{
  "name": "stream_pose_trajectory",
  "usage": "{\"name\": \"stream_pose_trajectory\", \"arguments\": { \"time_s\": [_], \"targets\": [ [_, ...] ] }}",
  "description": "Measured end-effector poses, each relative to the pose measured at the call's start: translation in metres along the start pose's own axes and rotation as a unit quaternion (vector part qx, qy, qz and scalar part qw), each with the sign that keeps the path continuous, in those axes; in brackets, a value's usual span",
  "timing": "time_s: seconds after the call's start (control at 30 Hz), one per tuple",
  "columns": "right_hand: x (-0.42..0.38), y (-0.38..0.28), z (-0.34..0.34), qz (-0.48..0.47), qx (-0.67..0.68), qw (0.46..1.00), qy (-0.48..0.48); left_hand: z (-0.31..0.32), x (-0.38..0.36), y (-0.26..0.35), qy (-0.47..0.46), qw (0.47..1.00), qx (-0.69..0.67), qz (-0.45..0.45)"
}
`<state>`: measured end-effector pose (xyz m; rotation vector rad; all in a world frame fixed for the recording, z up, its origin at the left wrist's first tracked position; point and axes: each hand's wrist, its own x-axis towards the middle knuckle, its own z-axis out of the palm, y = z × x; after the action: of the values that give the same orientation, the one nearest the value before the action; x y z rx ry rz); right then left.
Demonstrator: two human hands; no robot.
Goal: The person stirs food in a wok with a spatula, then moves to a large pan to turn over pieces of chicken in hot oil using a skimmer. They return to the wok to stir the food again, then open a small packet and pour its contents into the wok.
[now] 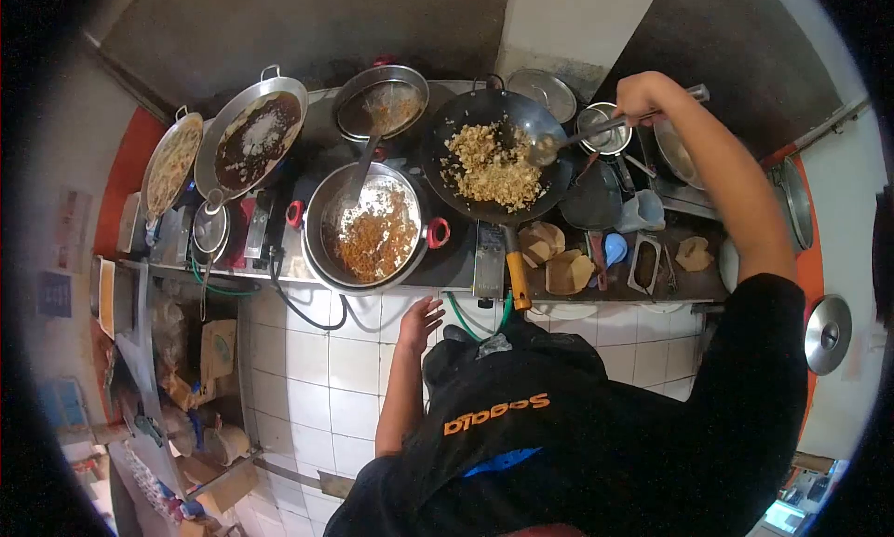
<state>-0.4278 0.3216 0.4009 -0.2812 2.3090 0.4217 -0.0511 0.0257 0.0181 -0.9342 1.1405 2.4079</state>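
Observation:
My right hand (pixel 639 99) is closed round the handle of a metal ladle (pixel 610 124), whose bowl rests in a black wok (pixel 445 181) at the right side of the food. Chopped pale-yellow food (pixel 498 169) lies in the wok. The wok's yellow-ended handle (pixel 517 274) points toward my body. My left hand (pixel 421 323) hangs in front of the counter with its fingers apart and nothing in it. Just beyond it stands a steel pot (pixel 317 225) with red handles, holding browned bits (pixel 372 245) and a ladle.
Two wide pans (pixel 209 146) of food stand at the far left, beside a small strainer (pixel 211 228). Behind the pot is a strainer bowl (pixel 349 118). Right of the wok are a dark pan (pixel 591 202), a plastic jug (pixel 643 211) and a blue item (pixel 615 248).

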Motion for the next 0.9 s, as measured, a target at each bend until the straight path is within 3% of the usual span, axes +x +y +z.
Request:
{"name": "stream_pose_trajectory", "arguments": {
  "time_s": [0.07,0.13,0.17,0.2,0.27,0.4,0.47,0.5,0.53,0.57,0.6,0.63,0.7,0.8,0.9],
  "targets": [
    [0.012,-0.006,-0.001,0.028,-0.059,0.997,-0.033,-0.014,-0.001,-0.01,0.018,1.0,-0.011,-0.006],
    [0.042,-0.008,0.012,-0.022,-0.101,0.989,-0.107,-0.017,-0.007,-0.014,0.042,0.999,-0.023,-0.009],
    [0.05,-0.01,0.023,-0.017,-0.002,0.995,-0.094,-0.022,-0.005,-0.019,0.042,0.999,-0.025,-0.002],
    [0.048,-0.019,0.031,-0.043,0.009,0.995,-0.09,-0.023,-0.007,-0.021,0.044,0.999,-0.028,-0.002],
    [0.09,-0.003,0.042,-0.082,0.121,0.979,-0.141,-0.021,-0.008,-0.021,0.063,0.997,-0.038,-0.001],
    [0.079,0.002,0.031,-0.083,0.189,0.975,-0.083,-0.018,-0.009,-0.019,0.084,0.996,-0.032,-0.007],
    [0.085,0.003,0.03,-0.109,0.158,0.981,-0.006,-0.02,-0.001,-0.02,0.071,0.997,-0.033,0.004],
    [0.062,-0.022,0.035,-0.204,0.022,0.975,0.087,-0.017,0.0,-0.018,0.07,0.997,-0.031,0.004],
    [0.185,0.004,0.083,-0.324,-0.137,0.928,0.122,-0.011,0.001,-0.015,0.076,0.997,-0.028,0.001],
    [0.122,-0.039,0.102,-0.173,-0.006,0.976,0.129,-0.008,0.003,-0.014,0.081,0.996,-0.026,-0.003],
    [0.103,-0.055,0.133,-0.201,-0.04,0.965,0.163,-0.005,0.005,-0.015,0.078,0.997,-0.024,-0.004],
    [0.092,-0.059,0.166,-0.221,0.023,0.955,0.199,-0.004,0.007,-0.015,0.078,0.996,-0.038,-0.002],
    [0.065,-0.046,0.2,-0.206,0.077,0.962,0.164,0.001,0.013,-0.012,0.077,0.996,-0.052,0.001],
    [0.089,-0.012,0.23,-0.158,0.168,0.953,0.194,0.007,0.015,-0.016,0.091,0.995,-0.049,-0.009],
    [0.09,-0.055,0.215,-0.135,0.159,0.958,0.198,0.016,0.017,-0.017,0.045,0.998,-0.049,-0.003]
  ]
}}
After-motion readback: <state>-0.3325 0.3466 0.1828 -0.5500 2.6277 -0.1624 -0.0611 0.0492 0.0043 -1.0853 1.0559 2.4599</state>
